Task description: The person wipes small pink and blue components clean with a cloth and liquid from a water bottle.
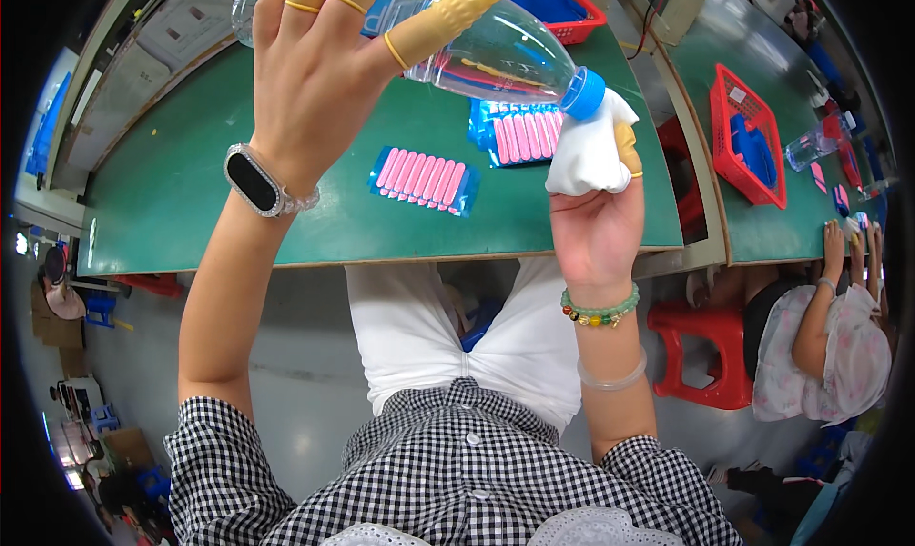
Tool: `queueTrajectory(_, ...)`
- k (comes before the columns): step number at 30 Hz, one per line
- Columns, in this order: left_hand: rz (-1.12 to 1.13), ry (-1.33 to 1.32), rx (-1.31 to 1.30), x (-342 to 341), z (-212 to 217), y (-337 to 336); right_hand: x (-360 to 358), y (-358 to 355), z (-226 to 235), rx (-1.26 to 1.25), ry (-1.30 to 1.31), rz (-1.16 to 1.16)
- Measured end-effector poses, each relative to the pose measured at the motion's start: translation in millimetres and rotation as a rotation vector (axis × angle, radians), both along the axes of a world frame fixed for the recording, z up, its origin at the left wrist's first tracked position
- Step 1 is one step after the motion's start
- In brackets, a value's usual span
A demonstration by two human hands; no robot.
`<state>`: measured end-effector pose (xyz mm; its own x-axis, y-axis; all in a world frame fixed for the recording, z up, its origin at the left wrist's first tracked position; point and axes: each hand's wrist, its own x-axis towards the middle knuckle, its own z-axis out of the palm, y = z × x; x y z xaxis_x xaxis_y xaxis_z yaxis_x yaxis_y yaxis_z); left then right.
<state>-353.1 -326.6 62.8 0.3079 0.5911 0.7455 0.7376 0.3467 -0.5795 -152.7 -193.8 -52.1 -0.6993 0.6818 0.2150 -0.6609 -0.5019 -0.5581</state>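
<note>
My left hand [315, 84], with yellow finger cots on its fingers, is wrapped round a clear plastic bottle [529, 55]. The bottle lies tilted, its blue cap [584, 94] pointing down to the right and touching a bunched white cloth [586, 155]. That cloth is gripped in my right hand [600, 232], palm up, where a yellow finger cot also shows. Below the bottle, a blue-edged pack of pink strips [419, 179] lies flat on the green table [191, 193]. Several similar packs [524, 134] are stacked just left of the cloth, partly hidden by the bottle.
A red basket [583, 30] holding blue things stands at the back, behind the bottle. On the neighbouring table at right are another red basket [774, 176] and a clear bottle [810, 148]. A co-worker [820, 355] sits there, near a red stool [701, 351].
</note>
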Motion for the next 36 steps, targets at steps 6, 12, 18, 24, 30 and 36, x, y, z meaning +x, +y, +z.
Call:
queueTrajectory(6, -0.069, 0.068, -0.011, -0.4, -1.4, -7.8, -13.1, 1.2, 9.5, -0.142, -0.055, -0.05)
queueTrajectory(12, 0.003, 0.017, -0.016, 7.9, -0.9, -6.0, -8.5, -2.1, 4.3, -0.114, 0.12, 0.102)
queueTrajectory(18, 0.077, -0.109, -0.039, -5.7, -5.2, -12.2, -7.7, -5.1, 10.6, -0.184, 0.104, 0.13)
queueTrajectory(24, 0.003, -0.366, -0.038, -1.9, -19.1, -9.0, -24.7, 11.6, 28.5, -0.15, 0.145, 0.16)
queueTrajectory(30, -0.16, -0.952, -0.066, 1.1, -36.3, 0.2, -47.2, 21.4, 45.0, -0.332, 0.267, 0.456)
queueTrajectory(36, -0.434, -1.437, 0.121, -26.2, -68.4, 10.8, -72.4, 15.1, 39.0, -0.4, 0.328, 0.558)
